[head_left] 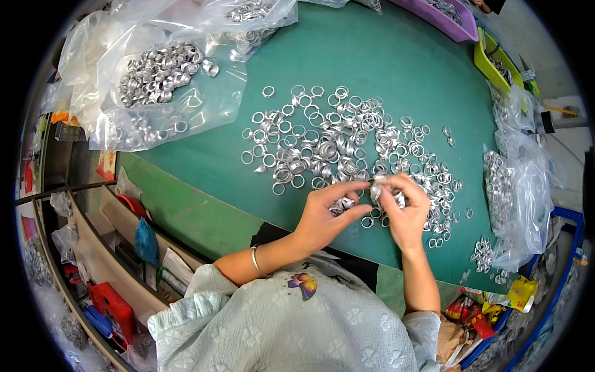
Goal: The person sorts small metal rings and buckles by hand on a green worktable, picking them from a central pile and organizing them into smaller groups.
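Note:
Small silver metal rings (328,149) lie in a loose heap on the green tabletop (372,49). My left hand (325,214) is at the near edge of this heap, its fingers curled around several rings, with index finger and thumb reaching toward the other hand. Close beside it, my right hand (406,214) is closed on rings, and its thumb and index finger pinch one near the left fingertips. Fine detail of the pinched ring is hidden by the fingers.
A clear plastic bag (217,111) of rings lies open at the far left. Along the right edge sits another bag (517,204), near a small ring pile (482,253). Purple (443,22) and green bins (489,62) stand far right. Open drawers (124,242) are at left.

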The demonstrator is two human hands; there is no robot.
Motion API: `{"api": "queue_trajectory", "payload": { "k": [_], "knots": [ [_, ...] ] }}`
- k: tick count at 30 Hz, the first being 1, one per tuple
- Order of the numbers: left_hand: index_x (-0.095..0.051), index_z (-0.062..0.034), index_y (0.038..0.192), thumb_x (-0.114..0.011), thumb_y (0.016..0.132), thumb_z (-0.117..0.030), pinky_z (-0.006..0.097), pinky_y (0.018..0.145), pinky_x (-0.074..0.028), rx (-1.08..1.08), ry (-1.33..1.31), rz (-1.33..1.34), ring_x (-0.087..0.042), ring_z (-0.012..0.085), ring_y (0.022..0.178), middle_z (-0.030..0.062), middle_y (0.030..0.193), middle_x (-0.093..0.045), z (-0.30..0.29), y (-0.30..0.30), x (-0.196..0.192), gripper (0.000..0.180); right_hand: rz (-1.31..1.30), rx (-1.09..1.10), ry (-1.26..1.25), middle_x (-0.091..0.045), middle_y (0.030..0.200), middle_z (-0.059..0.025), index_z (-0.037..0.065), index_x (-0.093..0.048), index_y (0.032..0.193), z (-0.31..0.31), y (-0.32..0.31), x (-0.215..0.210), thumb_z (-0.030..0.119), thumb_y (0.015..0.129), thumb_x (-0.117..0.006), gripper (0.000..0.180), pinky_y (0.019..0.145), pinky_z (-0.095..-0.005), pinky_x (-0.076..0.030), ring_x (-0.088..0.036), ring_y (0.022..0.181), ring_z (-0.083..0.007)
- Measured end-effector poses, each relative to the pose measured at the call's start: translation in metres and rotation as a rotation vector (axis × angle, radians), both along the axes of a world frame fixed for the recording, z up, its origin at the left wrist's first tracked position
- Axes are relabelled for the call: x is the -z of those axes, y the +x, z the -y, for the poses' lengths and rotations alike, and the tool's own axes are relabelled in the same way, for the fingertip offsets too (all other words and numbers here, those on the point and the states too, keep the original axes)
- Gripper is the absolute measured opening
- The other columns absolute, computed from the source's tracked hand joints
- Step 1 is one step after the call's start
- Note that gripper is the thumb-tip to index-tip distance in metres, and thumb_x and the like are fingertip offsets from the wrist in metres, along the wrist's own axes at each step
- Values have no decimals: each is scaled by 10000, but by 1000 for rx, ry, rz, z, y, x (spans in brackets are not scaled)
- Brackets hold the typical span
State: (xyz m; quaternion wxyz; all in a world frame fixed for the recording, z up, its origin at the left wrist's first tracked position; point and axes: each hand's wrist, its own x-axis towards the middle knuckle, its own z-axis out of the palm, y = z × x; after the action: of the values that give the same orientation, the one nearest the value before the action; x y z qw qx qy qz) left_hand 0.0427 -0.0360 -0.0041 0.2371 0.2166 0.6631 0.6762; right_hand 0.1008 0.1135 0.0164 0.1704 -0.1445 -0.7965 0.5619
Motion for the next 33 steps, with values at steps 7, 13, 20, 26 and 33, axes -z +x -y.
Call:
{"api": "queue_trajectory", "payload": {
  "k": [7, 13, 20, 26, 33],
  "knots": [
    [-619, 5, 943, -689, 723, -32, 243, 614, -424, 61, 19, -117, -525, 100, 664, 43, 737, -579, -5, 4, 2, 234, -18, 93, -305, -581, 785, -21, -16, -606, 937, 18, 21, 16, -58, 787, -581, 158, 608, -186, -396, -503, 691, -63],
    [-614, 9, 935, -686, 733, -49, 248, 624, -427, 116, -12, -69, -527, 96, 674, 42, 747, -582, -5, 4, 3, 222, 30, 140, -720, -580, 803, -21, -21, -602, 947, 22, 33, 31, -48, 796, -576, 156, 566, -195, -396, -501, 646, -72],
    [-608, 9, 919, -637, 794, -76, 199, 485, -368, 358, -12, 689, -466, 57, 535, 7, 683, -558, 11, -7, 4, 154, 185, -121, -85, -553, 689, -19, -2, -641, 950, 13, 34, 5, -44, 740, -621, 215, 599, -218, -402, -502, 653, -85],
    [-583, 10, 988, -584, 821, -67, 183, 442, -325, 288, -105, 375, -425, 39, 491, 2, 623, -500, 21, -2, 4, 184, 189, 106, -393, -513, 678, 35, 25, -644, 994, 9, 27, 12, 46, 849, -572, 163, 483, -178, -327, -419, 567, -20],
    [-589, 14, 883, -538, 849, -110, 187, 394, -302, 244, 214, 607, -445, 77, 478, 61, 668, -538, 31, 1, 3, 139, 149, 51, -326, -505, 654, 17, 27, -637, 977, 25, 17, 23, 74, 823, -613, 163, 452, -179, -302, -400, 511, -20]
  ]
}}
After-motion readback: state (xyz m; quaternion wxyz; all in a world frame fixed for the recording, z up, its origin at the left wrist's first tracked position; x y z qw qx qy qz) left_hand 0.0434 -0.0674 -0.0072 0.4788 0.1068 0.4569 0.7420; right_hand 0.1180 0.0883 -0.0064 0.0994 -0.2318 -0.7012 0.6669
